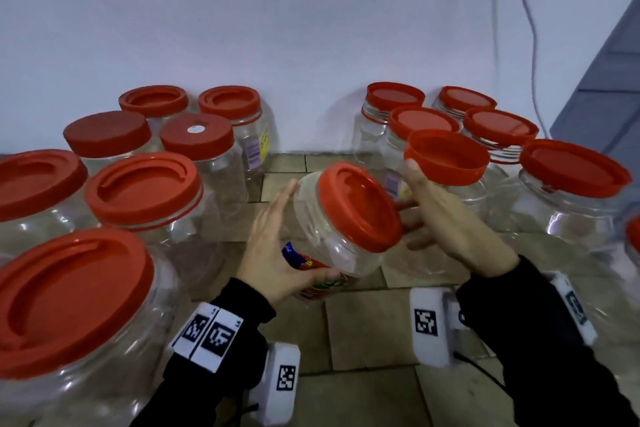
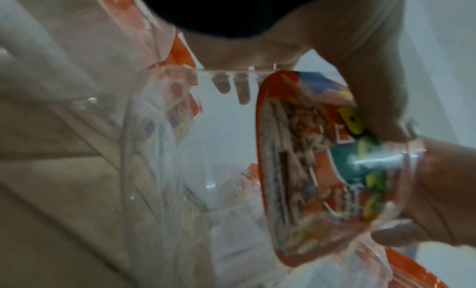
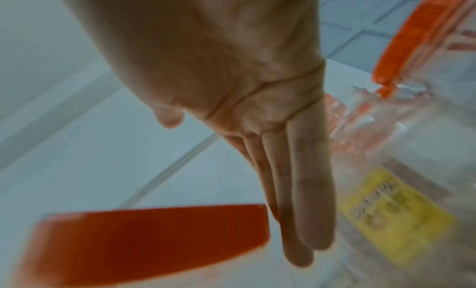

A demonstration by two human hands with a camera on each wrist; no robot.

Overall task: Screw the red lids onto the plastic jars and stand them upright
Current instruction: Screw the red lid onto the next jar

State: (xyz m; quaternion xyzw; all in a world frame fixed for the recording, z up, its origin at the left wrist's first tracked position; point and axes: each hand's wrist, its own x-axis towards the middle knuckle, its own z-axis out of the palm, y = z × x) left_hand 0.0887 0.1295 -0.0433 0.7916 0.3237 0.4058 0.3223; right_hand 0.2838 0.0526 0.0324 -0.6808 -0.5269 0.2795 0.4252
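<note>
Red lid (image 1: 360,206) sits on the tilted jar (image 1: 323,236), held up between the floor jars. The left hand (image 1: 277,250) grips its bottom; the right hand (image 1: 446,218) is flat and open beside the lid. If the grip slips, the smooth jar could drop

Head view: from above, facing forward and down toward a white wall (image 1: 242,10) across the top of the frame, taking in both forearms at lower centre and the tiled floor (image 1: 363,322). Left wrist view: pressed very close against the held jar (image 2: 206,150), looking along the left hand (image 2: 373,89) through clear plastic, blurred. Right wrist view: close behind the right hand (image 3: 231,78), looking along its fingers toward floor tiles. Shared with the head view: that jar (image 1: 332,229), its red lid (image 1: 358,206) at lower left of the right wrist frame (image 3: 144,241).
</note>
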